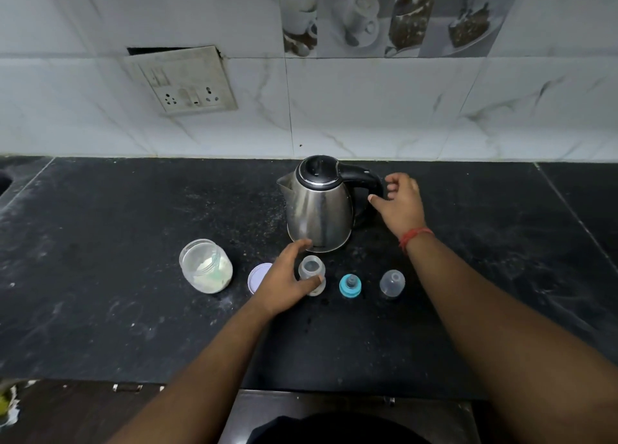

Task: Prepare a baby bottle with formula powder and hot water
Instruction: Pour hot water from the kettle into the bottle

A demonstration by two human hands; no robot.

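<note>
Both forearms are bare, with no sleeves in view; a thin red-orange thread band [415,235] circles the right wrist.

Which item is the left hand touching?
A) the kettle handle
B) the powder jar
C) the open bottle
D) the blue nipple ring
C: the left hand has its thumb and fingers around the open bottle, while the right hand hovers open by the kettle handle; the jar and the blue ring stand untouched.
</note>
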